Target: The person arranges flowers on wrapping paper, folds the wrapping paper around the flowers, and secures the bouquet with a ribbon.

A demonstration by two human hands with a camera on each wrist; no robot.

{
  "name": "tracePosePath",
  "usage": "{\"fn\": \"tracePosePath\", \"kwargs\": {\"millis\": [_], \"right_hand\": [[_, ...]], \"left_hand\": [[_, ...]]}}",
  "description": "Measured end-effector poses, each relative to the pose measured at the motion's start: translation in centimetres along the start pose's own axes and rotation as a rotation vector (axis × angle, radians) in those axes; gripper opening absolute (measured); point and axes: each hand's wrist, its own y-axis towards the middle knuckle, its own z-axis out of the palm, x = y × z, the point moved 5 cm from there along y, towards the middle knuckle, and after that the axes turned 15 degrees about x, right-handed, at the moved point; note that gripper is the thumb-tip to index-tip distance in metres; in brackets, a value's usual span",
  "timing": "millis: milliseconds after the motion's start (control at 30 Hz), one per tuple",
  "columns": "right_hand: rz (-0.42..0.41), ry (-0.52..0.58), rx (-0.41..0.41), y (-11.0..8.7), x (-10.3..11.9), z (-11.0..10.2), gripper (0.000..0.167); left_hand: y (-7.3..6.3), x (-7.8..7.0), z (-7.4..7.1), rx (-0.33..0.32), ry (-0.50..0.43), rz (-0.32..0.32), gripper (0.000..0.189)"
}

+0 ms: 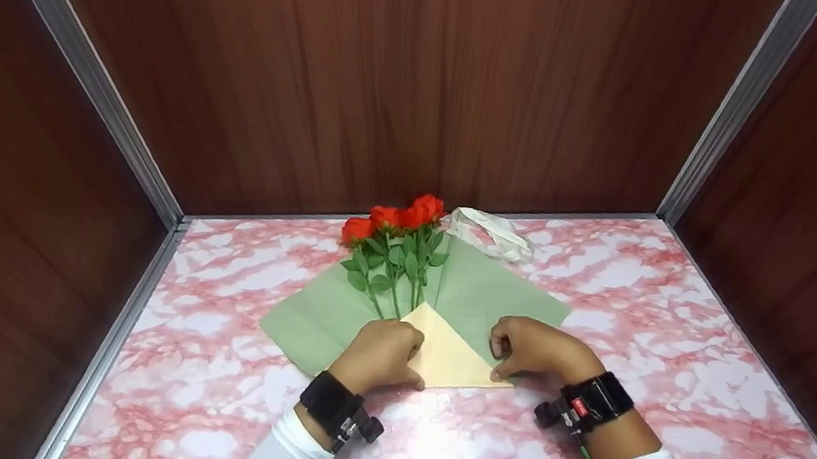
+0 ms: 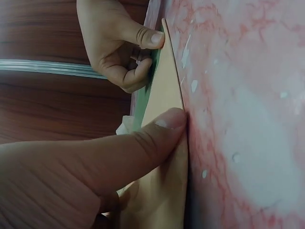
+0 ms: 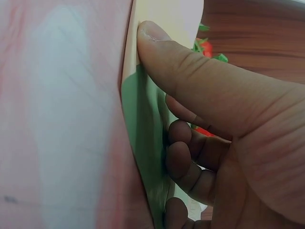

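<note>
The green paper lies around the middle of the worktop, fanned toward the back edge. Its cream flap is folded over, point toward the back edge, fold on the side nearest the person. The left hand has curled fingers, its thumb pressing the flap near the fold. The right hand sets its thumb on the flap's right corner, its other fingers curled against the green paper. I cannot tell whether either hand pinches the paper.

Red roses lie on the paper, blooms near the back edge, leaves below them, lower stems hidden behind the flap and left hand. White ribbon lies right of the blooms, near the back edge. Brown panels rise behind the left, back and right edges.
</note>
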Motion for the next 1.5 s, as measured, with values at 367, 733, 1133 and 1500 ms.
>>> {"fn": "tracePosePath", "kwargs": {"millis": [367, 733, 1133, 1500], "right_hand": [[0.010, 0.017, 0.000, 0.0, 0.1, 0.0, 0.032], [-0.002, 0.014, -0.001, 0.0, -0.1, 0.1, 0.032], [-0.011, 0.001, -0.004, 0.1, 0.0, 0.0, 0.033], [-0.005, -0.012, -0.004, 0.0, 0.0, 0.0, 0.032]], "left_hand": [[-1.3, 2.9, 0.0, 0.017, -0.026, -0.047, 0.064], [-3.1, 6.4, -0.3, 0.081, -0.147, -0.153, 0.065], [-4.5, 9.3, -0.6, 0.162, -0.237, -0.205, 0.068], [-6.5, 11.7, -1.3, 0.199, -0.220, -0.360, 0.068]]}}
